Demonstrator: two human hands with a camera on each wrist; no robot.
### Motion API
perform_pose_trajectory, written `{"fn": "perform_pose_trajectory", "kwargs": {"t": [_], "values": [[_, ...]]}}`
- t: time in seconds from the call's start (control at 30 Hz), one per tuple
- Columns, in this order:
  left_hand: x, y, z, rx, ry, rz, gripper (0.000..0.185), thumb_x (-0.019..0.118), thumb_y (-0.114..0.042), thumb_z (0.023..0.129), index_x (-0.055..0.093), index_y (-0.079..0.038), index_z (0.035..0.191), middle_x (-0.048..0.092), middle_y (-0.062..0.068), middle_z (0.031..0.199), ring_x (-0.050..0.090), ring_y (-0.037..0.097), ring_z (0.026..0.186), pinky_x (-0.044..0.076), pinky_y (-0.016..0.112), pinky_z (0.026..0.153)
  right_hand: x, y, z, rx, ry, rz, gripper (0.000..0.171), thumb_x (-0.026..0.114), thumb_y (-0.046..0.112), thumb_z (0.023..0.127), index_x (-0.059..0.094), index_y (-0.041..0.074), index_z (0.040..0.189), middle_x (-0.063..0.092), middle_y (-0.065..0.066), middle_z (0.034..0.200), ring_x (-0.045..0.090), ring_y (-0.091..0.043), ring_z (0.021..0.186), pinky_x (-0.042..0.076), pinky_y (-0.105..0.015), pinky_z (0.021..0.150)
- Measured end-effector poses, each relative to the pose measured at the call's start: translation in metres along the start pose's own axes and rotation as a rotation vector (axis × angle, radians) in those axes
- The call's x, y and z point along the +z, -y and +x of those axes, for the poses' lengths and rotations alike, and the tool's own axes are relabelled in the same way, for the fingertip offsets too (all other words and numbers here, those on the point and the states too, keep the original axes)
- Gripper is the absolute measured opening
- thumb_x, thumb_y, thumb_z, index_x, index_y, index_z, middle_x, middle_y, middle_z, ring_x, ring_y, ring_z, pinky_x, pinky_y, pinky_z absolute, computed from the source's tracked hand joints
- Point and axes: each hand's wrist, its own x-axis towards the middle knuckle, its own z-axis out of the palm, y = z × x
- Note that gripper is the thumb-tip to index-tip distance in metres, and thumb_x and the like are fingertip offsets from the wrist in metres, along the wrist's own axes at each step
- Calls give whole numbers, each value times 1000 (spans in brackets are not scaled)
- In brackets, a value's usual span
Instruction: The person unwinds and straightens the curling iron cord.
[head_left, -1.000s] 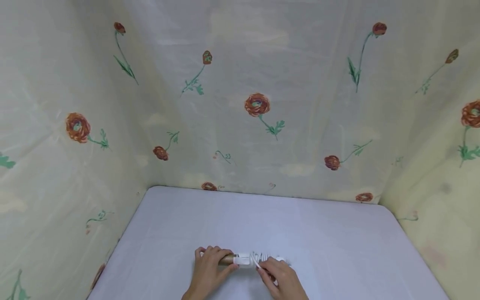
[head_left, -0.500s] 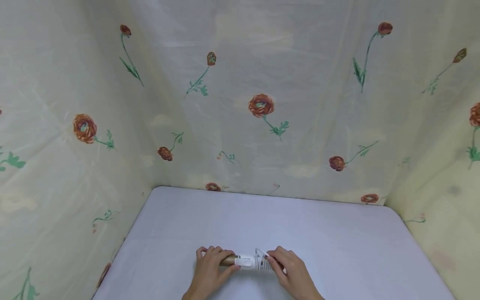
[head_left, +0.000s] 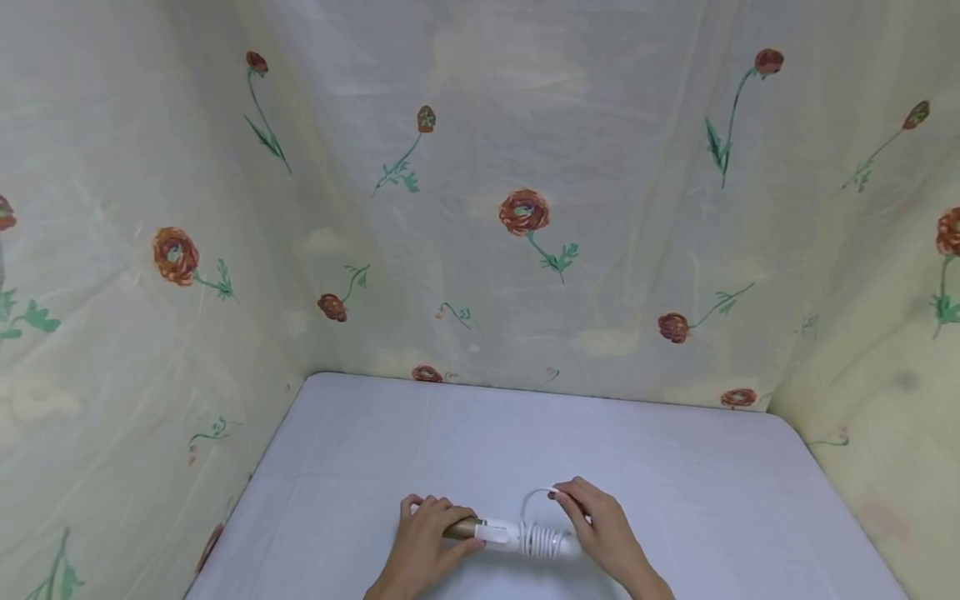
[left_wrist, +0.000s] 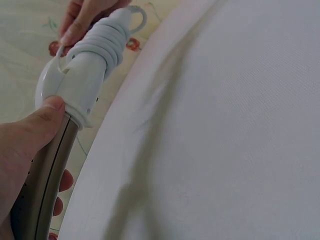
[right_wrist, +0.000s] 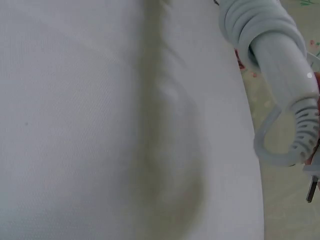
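Left hand grips the gold barrel end of a curling iron, fingers curled over the top & thumb pressed vs. the white collar, as the left wrist view shows; judging by that hold, it keeps the iron flat & steady on the table so the white handle stays free for wrapping; iron lies lengthwise, roughly parallel to the near edge of the table, about mid-width, close to that edge.

Right hand sits at the handle end, just right of the coils; fingertips pinch the white cord where a loose loop arcs up over the handle toward the far edge; rest of the hand curls lightly, nothing else in it; cord is wound in several tight turns round the handle, betw. the two hands; right wrist view shows the ribbed strain-relief bending back in a small loop at the handle tip, w/ plug prongs at the frame edge, close to the hand.

Floral cloth hangs behind the far edge & both side edges.
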Motion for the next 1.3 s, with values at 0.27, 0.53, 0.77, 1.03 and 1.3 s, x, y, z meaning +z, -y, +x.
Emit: {"fn": "perform_pose_trajectory", "kwargs": {"t": [0.27,0.53,0.77,1.03,1.3], "values": [[5,-5,-4,28,50,-34,45,48,-70,81,69,-35,100,64,-19,87,53,3,82,29,44,84,-4,-18,-18,213,88,29,11,61,4,89,68,12,91,69,1,81,51,4,66,46,-19,60],[7,-10,-2,57,7,-89,37,59,-63,80,68,-34,100,64,-18,85,51,1,81,26,44,82,-7,-29,-33,349,179,43,13,56,15,95,69,11,94,71,2,85,60,-3,72,49,-22,64],[7,-13,1,50,-10,-118,37,58,-63,79,68,-34,100,64,-20,86,51,1,81,25,44,82,-1,-29,-45,375,314,-67,16,55,23,95,69,16,99,72,6,93,66,-9,84,51,-28,73],[8,-16,3,23,-47,-142,35,63,-60,77,69,-33,99,65,-20,86,51,0,80,24,44,84,9,-16,-58,450,342,-16,17,59,15,91,67,23,104,70,9,104,65,-11,97,52,-29,82],[6,-20,15,-58,-120,-137,31,72,-50,74,70,-31,99,68,-16,85,52,3,77,25,49,86,25,-5,-61,215,342,-271,23,62,2,85,67,10,106,70,-7,108,67,-23,96,53,-38,80]]}}
